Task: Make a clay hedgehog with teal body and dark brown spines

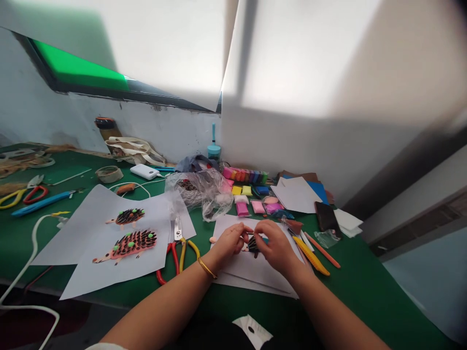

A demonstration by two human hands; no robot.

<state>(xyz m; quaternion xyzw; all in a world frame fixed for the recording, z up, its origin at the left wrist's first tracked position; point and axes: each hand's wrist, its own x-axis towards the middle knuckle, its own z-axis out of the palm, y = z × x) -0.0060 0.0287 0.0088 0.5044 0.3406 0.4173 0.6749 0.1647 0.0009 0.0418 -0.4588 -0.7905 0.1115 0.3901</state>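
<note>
My left hand (232, 244) and my right hand (274, 245) are close together over a white sheet of paper (262, 277), both with fingers pinched. Whatever lies between the fingertips is too small and hidden to name. Just below them on the sheet is a small hedgehog figure (251, 244) with dark spines, partly covered by the hands. Two more hedgehog figures lie on papers to the left: a smaller one (128, 217) and a larger pink one (131, 245), both with dark spines and green dots. A gold bangle circles my left wrist.
Red-and-yellow-handled pliers (178, 243) lie left of my forearm. Behind my hands are a plastic bag (204, 189) and several packets of coloured clay (242, 209). A yellow cutter (312, 255), an orange stick (323, 250) and a dark phone (327, 218) lie right on the green table (368, 291).
</note>
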